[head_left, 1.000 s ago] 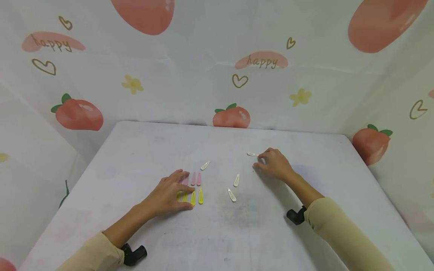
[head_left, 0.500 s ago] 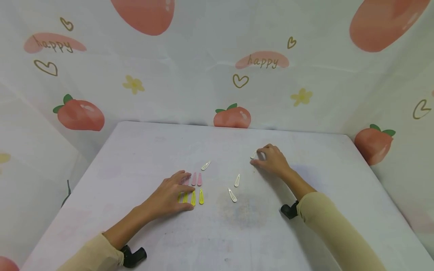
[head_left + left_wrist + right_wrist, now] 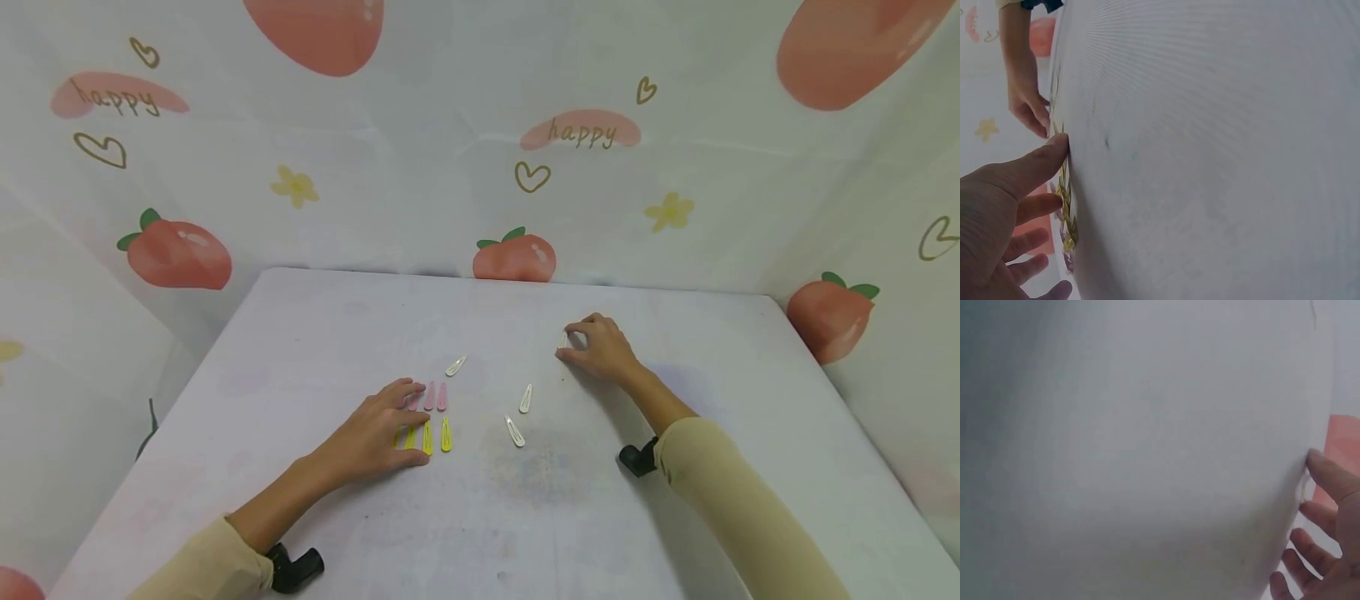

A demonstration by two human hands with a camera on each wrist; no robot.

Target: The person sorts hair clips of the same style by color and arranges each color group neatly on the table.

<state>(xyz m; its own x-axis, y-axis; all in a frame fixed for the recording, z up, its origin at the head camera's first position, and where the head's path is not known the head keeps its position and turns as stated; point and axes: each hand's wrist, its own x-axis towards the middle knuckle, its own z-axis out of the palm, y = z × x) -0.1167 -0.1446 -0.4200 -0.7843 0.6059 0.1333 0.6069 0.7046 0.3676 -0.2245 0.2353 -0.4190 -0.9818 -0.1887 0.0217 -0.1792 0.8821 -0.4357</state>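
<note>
My right hand (image 3: 602,350) is at the back right of the table, thumb and forefinger at the two ends of a white snap hair clip (image 3: 563,340). In the right wrist view the clip (image 3: 1304,486) shows as a thin pale edge between those fingertips. My left hand (image 3: 372,429) rests with spread fingers over a row of yellow hair clips (image 3: 446,435) and a row of pink hair clips (image 3: 442,397), partly hiding both. Its thumb and forefinger lie near the ends of one yellow clip (image 3: 427,437); whether they touch it, I cannot tell.
Three more white hair clips lie loose: one clip (image 3: 456,366) behind the pink row, another clip (image 3: 526,398) and a third clip (image 3: 514,431) between the hands. The white table (image 3: 480,533) meets a peach-printed cloth (image 3: 420,167) at the back.
The white clip under my right hand has turned from lying sideways to pointing away from me, and that hand has shifted slightly left and back. My left hand stays where it was.
</note>
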